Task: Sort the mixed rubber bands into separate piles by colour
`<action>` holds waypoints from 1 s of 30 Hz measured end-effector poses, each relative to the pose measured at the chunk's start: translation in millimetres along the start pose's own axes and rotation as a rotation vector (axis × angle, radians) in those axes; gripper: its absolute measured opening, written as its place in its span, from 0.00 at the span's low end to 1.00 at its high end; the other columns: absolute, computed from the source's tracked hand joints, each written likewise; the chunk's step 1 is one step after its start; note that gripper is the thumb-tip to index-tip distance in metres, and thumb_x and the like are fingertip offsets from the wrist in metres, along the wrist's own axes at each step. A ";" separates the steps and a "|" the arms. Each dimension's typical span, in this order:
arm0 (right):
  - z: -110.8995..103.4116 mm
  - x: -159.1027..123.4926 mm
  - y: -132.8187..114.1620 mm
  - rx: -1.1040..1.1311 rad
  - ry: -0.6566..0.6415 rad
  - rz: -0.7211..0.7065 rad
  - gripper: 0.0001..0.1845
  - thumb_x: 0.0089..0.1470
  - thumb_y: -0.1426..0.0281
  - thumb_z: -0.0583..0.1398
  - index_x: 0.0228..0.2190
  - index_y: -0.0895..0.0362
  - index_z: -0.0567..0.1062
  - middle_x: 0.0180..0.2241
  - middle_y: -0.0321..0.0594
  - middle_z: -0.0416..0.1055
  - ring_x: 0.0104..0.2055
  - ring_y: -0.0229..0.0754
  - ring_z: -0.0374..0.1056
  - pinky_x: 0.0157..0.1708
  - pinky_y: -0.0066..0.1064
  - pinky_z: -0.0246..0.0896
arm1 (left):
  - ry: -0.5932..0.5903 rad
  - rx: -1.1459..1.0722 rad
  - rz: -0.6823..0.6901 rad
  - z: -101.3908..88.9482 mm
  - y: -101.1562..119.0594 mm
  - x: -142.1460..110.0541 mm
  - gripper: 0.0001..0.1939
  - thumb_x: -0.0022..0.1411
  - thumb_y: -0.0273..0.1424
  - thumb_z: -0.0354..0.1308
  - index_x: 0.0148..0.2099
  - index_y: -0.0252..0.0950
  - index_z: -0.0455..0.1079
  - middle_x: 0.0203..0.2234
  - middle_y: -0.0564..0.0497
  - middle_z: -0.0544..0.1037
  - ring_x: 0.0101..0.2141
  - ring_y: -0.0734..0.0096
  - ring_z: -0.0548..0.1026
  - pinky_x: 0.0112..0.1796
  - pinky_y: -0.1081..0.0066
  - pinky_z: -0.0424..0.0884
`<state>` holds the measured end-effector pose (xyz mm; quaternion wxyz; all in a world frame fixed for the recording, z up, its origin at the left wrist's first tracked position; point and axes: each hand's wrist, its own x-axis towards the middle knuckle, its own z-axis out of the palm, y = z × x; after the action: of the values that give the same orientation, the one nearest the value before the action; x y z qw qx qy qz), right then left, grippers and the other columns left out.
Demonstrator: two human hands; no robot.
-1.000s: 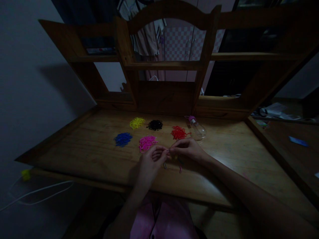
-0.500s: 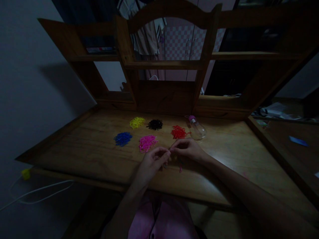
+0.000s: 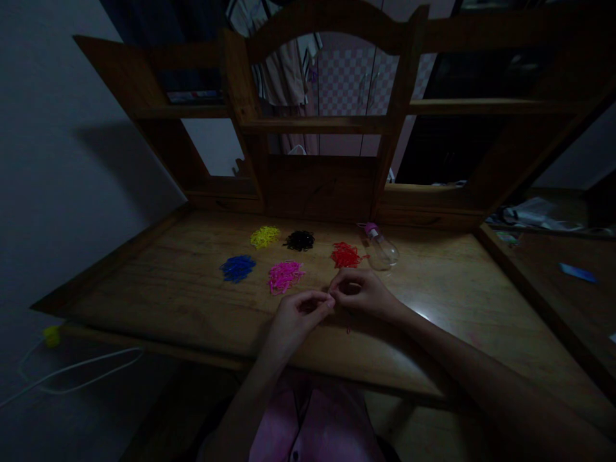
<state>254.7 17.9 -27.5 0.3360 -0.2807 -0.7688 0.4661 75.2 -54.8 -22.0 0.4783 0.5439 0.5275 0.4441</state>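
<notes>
My left hand (image 3: 296, 321) is closed in a pinch, thumb and forefinger meeting just above the wooden tabletop. Against its fingertips, my right hand (image 3: 363, 292) pinches too, from the right. Whatever lies between the fingertips is too small and dark to make out. A small pink loop-shaped piece (image 3: 348, 330) lies below my right hand, partly in shadow. Nearest to my left hand is a pile of small pink pieces (image 3: 285, 277). Just beyond my right hand sits a pile of small red pieces (image 3: 345, 255).
Piles of small blue (image 3: 238, 268), yellow (image 3: 264, 237) and black pieces (image 3: 299, 240) lie farther back. A clear bulb-shaped bottle (image 3: 384, 253) with a pink cap lies at right. A wooden shelf unit (image 3: 320, 186) stands along the back edge. A white cable (image 3: 91, 366) hangs at left.
Both pinching hands have shifted slightly, my left one a little to the right. A small loop that showed beneath my left fingers is now hidden from view.
</notes>
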 end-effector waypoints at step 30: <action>10.4 -3.1 -7.0 -0.270 0.194 -0.107 0.05 0.56 0.70 0.57 0.32 0.57 0.72 0.28 0.37 0.68 0.28 0.36 0.61 0.27 0.27 0.57 | 0.137 0.261 0.143 -4.5 1.0 -15.5 0.09 0.57 0.37 0.61 0.35 0.39 0.79 0.29 0.50 0.79 0.31 0.66 0.75 0.32 0.72 0.69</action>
<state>247.7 7.2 -25.5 0.3922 -0.3257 -0.8022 0.3108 70.2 -70.1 -20.0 0.3336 0.6059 0.5721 0.4408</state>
